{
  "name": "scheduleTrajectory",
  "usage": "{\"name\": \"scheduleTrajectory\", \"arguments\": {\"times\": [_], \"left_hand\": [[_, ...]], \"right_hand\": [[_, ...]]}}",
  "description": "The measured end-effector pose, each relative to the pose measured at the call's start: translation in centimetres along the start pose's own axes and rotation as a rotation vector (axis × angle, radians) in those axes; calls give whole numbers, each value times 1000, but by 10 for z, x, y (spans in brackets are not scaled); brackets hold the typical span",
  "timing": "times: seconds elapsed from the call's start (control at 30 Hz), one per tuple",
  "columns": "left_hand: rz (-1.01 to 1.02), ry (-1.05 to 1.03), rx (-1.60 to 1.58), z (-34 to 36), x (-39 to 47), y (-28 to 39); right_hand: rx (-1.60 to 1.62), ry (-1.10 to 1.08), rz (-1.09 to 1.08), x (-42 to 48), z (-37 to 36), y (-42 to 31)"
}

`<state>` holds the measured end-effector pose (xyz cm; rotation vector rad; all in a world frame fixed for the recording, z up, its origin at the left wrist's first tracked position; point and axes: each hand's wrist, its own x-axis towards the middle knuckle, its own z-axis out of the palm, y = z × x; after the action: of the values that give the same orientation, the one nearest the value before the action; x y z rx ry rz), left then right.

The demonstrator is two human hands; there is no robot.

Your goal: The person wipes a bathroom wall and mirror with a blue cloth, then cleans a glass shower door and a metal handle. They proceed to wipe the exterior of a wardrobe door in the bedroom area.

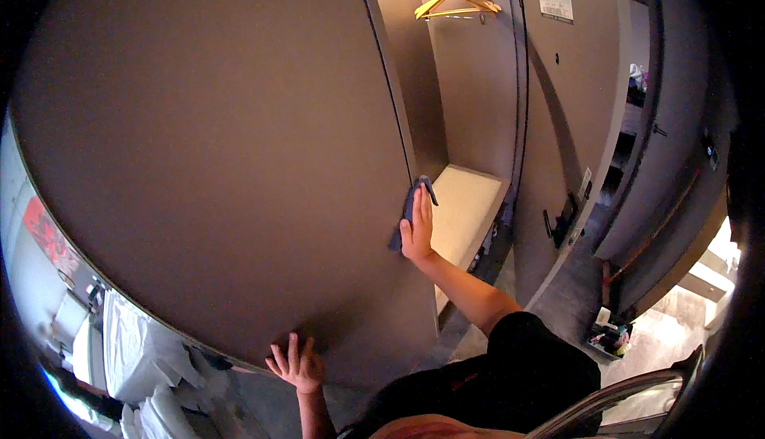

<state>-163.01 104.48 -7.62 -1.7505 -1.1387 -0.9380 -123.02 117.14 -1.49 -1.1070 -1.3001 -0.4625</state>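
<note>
My right hand (419,230) presses a dark blue cloth (397,239) flat against the edge of a wide brown panel (239,140). Part of the cloth sticks out past my fingertips. Lower down, my left hand (297,365) rests with spread fingers at the panel's bottom left part, holding nothing. Just right of the cloth, an open wardrobe niche (478,86) has a pale cushioned bench (469,200) at its base.
Wooden hangers (455,3) hang from a lit rail in the niche. A door (568,110) with a black handle (562,221) stands ajar at right. A caddy of supplies (609,340) sits on the floor beyond. White bedding (140,343) lies at lower left.
</note>
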Motion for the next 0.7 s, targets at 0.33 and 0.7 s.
{"name": "scheduleTrajectory", "arguments": {"times": [0.33,0.7], "left_hand": [[-21,26,-38,-4,14,11],[-96,71,-7,1,15,17]], "right_hand": [[4,-23,21,2,-4,6],[255,112,196,16,-6,8]]}}
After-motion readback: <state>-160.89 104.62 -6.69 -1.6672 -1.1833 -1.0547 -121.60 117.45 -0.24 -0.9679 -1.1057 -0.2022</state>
